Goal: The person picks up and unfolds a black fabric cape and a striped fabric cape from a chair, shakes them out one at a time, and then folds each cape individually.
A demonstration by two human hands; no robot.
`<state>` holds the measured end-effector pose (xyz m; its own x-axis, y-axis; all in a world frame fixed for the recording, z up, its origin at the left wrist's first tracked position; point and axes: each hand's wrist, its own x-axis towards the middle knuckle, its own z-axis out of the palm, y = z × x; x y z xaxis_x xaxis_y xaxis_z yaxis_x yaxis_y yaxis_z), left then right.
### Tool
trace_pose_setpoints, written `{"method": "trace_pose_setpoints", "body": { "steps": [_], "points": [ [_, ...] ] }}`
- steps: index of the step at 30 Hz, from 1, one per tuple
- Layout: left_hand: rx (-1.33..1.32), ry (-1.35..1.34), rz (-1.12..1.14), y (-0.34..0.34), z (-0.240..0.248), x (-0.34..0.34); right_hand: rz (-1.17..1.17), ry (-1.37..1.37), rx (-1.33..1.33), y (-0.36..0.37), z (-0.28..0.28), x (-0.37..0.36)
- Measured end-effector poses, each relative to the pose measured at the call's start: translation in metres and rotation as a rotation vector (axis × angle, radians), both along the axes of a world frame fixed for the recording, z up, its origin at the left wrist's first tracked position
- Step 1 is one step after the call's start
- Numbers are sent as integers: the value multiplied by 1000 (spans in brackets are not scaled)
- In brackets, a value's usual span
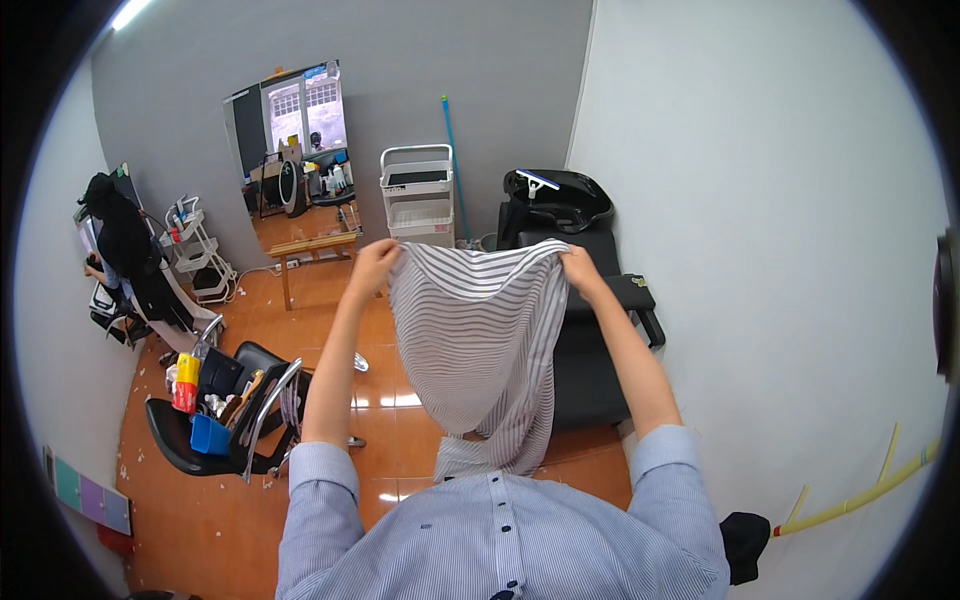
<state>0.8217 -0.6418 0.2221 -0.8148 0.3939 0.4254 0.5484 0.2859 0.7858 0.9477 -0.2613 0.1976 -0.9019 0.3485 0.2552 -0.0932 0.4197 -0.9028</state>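
The striped cloth [465, 350] hangs mid-frame, its long axis running top to bottom, lower end pointing down the frame; my left hand [377, 263] grips its upper left, my right hand [580, 268] its upper right; a black chair [172, 432] stands lower left.

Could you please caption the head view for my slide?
The left hand and right hand hold up a striped cloth by its top edge near a black couch.

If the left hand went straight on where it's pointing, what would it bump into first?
Past the striped cloth it grips, the left hand would probably meet the white trolley first, though depth is hard to judge here.
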Motion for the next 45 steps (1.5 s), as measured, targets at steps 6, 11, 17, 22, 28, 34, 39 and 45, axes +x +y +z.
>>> {"method": "trace_pose_setpoints", "body": {
  "steps": [6, 11, 17, 22, 28, 34, 39, 45],
  "points": [
    [-306, 516, -303, 75, 4, 58, 264, -8, -229, -88, -12, -16],
    [-232, -125, -478, 87, 13, 61, 241, -21, -20, -113, 11, 6],
    [-61, 337, -330, 70, 13, 41, -8, 57, 556, -97, -23, 40],
    [98, 486, -197, 63, 74, 35, -414, -49, 427, -95, -69, 52],
    [401, 689, 264, 8, 161, -8, -715, -146, 381, -61, -96, 75],
    [147, 525, 769, -111, 107, -105, -625, -436, 330, -31, -144, 111],
    [-621, 98, 544, -46, 25, -49, -357, -474, 378, 22, -206, 117],
    [-605, 228, -447, 43, -71, 3, 32, -134, 273, -71, -120, 35]
  ]
}}
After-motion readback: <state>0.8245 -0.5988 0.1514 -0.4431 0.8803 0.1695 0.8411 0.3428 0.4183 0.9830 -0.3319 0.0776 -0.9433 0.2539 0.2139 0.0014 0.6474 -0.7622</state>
